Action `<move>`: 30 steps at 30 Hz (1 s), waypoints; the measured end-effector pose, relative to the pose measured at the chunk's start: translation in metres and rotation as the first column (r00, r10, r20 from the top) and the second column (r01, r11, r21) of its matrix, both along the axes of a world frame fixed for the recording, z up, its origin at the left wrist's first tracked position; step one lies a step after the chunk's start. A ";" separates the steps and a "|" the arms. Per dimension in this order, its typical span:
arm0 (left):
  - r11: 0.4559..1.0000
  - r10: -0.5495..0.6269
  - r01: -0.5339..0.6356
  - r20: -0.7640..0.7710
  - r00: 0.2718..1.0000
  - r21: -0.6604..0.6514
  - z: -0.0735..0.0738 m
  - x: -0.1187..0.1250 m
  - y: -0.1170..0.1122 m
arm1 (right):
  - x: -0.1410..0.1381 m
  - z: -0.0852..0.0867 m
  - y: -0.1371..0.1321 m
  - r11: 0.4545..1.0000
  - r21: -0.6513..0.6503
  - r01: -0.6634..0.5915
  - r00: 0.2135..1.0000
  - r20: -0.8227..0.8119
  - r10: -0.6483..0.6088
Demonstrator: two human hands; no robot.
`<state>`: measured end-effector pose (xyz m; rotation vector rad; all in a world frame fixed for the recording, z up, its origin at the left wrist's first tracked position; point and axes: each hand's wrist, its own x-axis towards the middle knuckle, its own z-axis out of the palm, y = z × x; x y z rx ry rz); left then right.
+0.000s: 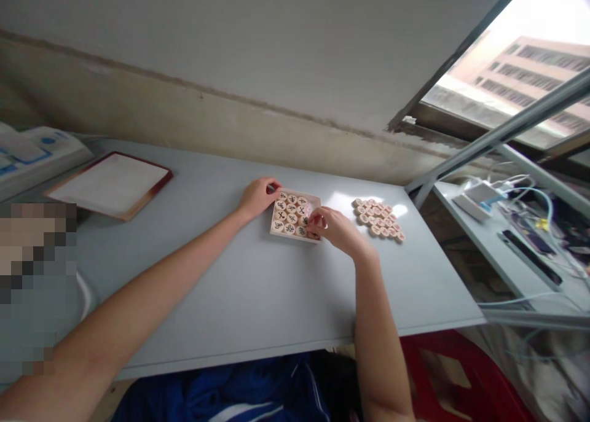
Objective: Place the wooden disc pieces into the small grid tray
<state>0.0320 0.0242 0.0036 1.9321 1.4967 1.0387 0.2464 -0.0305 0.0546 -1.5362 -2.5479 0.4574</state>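
A small pale wooden box [278, 230] lies on the grey table [258, 299] and holds several round wooden chess pieces [289, 212] with dark characters. My left hand [257, 196] grips the box's far left corner with curled fingers. My right hand [332, 228] is at the box's near right corner, fingertips pinched on a piece there. To the right, a group of several loose pieces [378, 219] lies flat on the table in sunlight.
A flat board with a dark red border [110, 184] lies at the table's far left, next to white and blue boxes [32, 155]. A side shelf [511, 250] on the right carries cables and devices. A red stool [452, 373] stands below.
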 end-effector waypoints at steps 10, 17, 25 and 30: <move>1.000 -0.003 0.003 -0.004 1.000 0.000 -0.002 0.000 0.000 | 0.011 0.006 0.001 0.991 -0.133 0.025 1.000 -0.003 -0.025; 1.000 0.004 -0.004 -0.012 1.000 -0.013 -0.003 -0.001 0.002 | 0.010 0.006 0.000 0.985 -0.135 0.108 0.991 -0.057 -0.117; 0.999 -0.040 0.040 0.003 0.999 -0.025 -0.008 -0.003 0.007 | 0.067 -0.003 0.014 0.859 -0.174 0.481 0.827 -0.236 -0.510; 0.998 -0.052 0.051 -0.007 0.999 -0.041 -0.010 -0.004 0.010 | 0.076 -0.009 0.013 0.829 -0.203 0.521 0.829 -0.112 -0.548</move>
